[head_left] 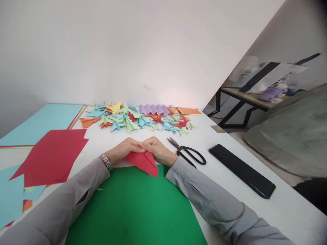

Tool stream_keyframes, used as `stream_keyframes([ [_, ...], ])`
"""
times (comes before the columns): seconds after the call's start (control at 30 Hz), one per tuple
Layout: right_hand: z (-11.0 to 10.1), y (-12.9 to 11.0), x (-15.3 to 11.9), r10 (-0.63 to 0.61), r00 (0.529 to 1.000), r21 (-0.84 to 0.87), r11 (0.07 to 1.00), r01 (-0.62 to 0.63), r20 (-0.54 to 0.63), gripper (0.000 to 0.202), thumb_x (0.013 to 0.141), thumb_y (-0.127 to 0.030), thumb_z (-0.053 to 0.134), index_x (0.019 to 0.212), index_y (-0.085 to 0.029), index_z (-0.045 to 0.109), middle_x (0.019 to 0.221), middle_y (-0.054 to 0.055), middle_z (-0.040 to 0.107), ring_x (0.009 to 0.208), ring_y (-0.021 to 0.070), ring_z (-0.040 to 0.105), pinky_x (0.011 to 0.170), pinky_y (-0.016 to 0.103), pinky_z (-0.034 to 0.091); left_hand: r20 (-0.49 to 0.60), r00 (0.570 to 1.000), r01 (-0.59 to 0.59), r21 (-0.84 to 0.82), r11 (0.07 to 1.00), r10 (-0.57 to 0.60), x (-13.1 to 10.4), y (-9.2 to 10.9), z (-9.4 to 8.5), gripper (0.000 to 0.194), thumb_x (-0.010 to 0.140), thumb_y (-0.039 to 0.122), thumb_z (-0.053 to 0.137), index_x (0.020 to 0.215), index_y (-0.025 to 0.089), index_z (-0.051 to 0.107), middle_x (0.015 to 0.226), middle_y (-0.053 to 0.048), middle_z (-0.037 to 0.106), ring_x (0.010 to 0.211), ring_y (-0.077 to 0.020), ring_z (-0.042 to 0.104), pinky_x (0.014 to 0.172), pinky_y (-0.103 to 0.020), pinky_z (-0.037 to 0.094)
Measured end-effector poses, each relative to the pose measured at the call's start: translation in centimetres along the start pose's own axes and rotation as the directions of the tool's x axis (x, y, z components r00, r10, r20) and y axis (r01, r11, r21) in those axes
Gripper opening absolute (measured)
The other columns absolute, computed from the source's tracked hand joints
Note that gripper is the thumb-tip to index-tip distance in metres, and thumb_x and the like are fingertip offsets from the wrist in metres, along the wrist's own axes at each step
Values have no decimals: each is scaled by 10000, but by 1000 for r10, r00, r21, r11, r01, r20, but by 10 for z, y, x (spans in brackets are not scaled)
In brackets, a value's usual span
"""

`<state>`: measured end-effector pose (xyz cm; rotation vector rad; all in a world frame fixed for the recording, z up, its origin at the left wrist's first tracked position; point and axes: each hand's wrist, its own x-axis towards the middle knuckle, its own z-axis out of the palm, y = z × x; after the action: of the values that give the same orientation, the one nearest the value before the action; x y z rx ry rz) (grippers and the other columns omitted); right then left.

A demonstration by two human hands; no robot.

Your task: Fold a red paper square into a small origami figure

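Observation:
A folded piece of red paper [144, 163] is pinched between both of my hands over the far edge of a green sheet [138, 207]. My left hand [125, 149] holds its upper left part, fingers closed. From the right, my right hand [158, 150] grips the top of the same paper, and the two thumbs meet there. The paper has a crease near my right thumb and a pointed lower right corner. My fingertips behind the paper are mostly hidden.
Black-handled scissors [187, 151] and a long black case [242, 170] lie to the right. Folded paper pieces [131, 124] line the wall. Red sheets [53, 153] and light blue sheets [43, 117] are at the left. A side table [232, 92] stands beyond.

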<state>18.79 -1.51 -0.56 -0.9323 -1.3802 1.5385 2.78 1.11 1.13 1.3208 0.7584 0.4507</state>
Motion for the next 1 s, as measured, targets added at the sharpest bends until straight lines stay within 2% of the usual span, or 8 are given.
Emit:
stream_keyframes([
  [0.13, -1, 0, 0, 14, 1000, 58, 998, -13, -19, 521, 634, -557, 724, 421, -160, 463, 409, -65, 362, 435, 51, 235, 417, 234, 161, -14, 999, -35, 26, 999, 35, 2, -1, 2, 328, 593, 417, 742, 522, 123, 617, 475, 30, 500, 459, -64, 346, 477, -226, 229],
  [0.3, -1, -2, -2, 34, 999, 70, 997, -34, -9, 534, 621, -565, 734, 417, -165, 444, 396, -72, 347, 426, 48, 224, 411, 234, 154, 36, 998, -57, 92, 994, 54, 0, 1, 2, 451, 600, 539, 728, 503, 132, 560, 466, 38, 441, 463, -66, 309, 469, -234, 190],
  [0.47, -2, -6, -3, 62, 997, 116, 992, -55, -53, 533, 610, -582, 731, 418, -170, 453, 381, -69, 386, 387, 46, 251, 393, 228, 180, 34, 996, -86, 146, 985, 82, -3, 3, -1, 511, 674, 545, 689, 452, 151, 451, 434, 59, 343, 444, -56, 232, 466, -244, 144],
  [0.53, -3, -8, -3, 84, 993, 147, 987, -70, -86, 512, 612, -587, 725, 437, -173, 480, 392, -55, 436, 376, 58, 308, 393, 230, 225, 12, 995, -99, 112, 989, 98, -3, 3, -2, 506, 706, 538, 663, 455, 156, 444, 441, 51, 369, 444, -61, 258, 470, -245, 176],
  [0.67, -3, -7, -3, 100, 990, 168, 982, -83, -95, 497, 600, -610, 721, 471, -168, 535, 423, -28, 515, 389, 89, 406, 404, 242, 285, -16, 995, -96, 5, 995, 96, -4, 5, -1, 412, 714, 502, 657, 545, 145, 539, 522, 25, 488, 494, -87, 374, 516, -242, 273],
  [0.83, -1, -2, -1, 24, 998, 114, 993, -17, -63, 474, 642, -564, 723, 502, -146, 549, 445, -54, 472, 416, 55, 333, 423, 223, 216, -31, 996, -89, -22, 996, 89, -4, 3, -2, 316, 664, 411, 700, 583, 136, 568, 570, 23, 520, 535, -93, 411, 545, -238, 295],
  [1.0, -1, -1, -3, -7, 1000, 13, 1000, 7, 19, 449, 682, -524, 715, 541, -145, 521, 503, -58, 455, 479, 56, 334, 466, 216, 223, -62, 994, -91, -9, 996, 91, -3, -1, -5, 294, 649, 398, 708, 630, 128, 593, 561, 29, 520, 524, -82, 411, 530, -220, 279],
])
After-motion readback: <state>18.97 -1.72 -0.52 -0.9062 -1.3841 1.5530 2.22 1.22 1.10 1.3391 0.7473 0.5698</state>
